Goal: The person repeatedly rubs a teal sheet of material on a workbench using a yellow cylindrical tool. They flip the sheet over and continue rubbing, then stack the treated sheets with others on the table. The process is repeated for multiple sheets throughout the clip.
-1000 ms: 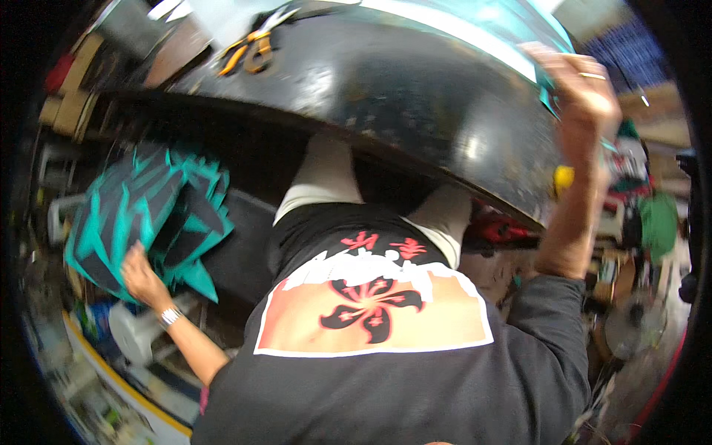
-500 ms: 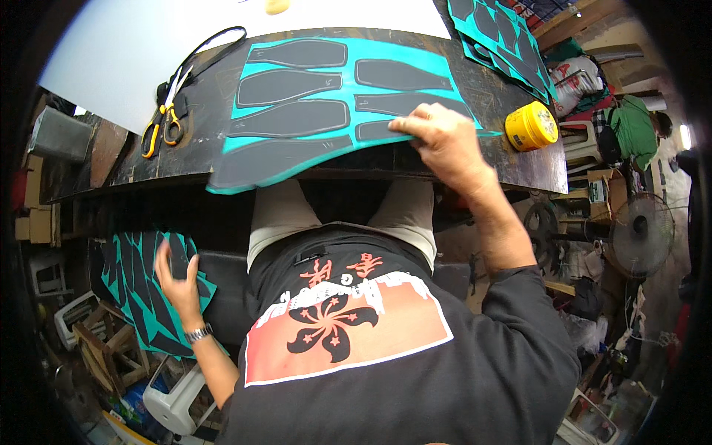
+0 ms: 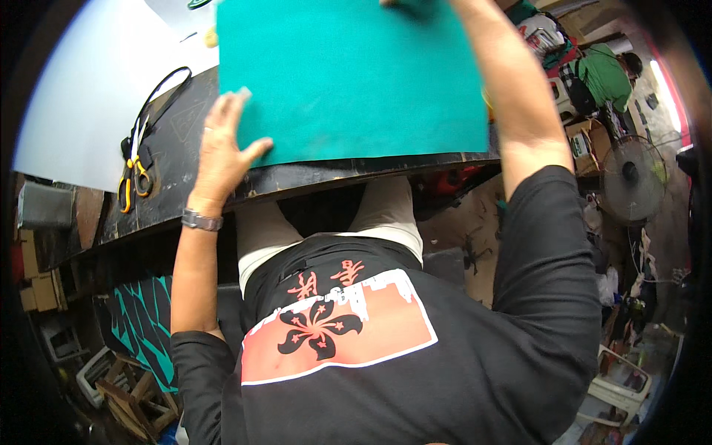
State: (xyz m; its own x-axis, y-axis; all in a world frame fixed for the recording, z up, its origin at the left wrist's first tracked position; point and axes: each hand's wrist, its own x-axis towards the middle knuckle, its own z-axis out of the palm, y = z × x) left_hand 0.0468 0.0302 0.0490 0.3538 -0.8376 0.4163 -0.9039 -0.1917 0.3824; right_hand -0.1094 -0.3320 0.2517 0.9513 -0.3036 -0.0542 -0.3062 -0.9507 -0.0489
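Observation:
A plain teal sheet lies on the dark table, covering its middle and reaching the near edge. Along the sheet's left edge is my left hand, fingers and thumb apart, touching the sheet and gripping nothing visible. My right arm stretches over the sheet's right side. Only a bit of my right hand shows at the top rim, over the sheet; most of its fingers are out of the picture. Orange-and-black scissors rest left of my left hand, beside a black strap.
A large white board covers the table's far left. Low on the left hang teal-and-black sheets, near a wooden stool. To the right stand a fan and a white plastic stool. My right arm mostly hides a yellow tub.
Plain teal now shows where dark cut-out shapes lay on a teal sheet. My left hand came up from the lower left to the table; my right hand moved farther away. The view shifted.

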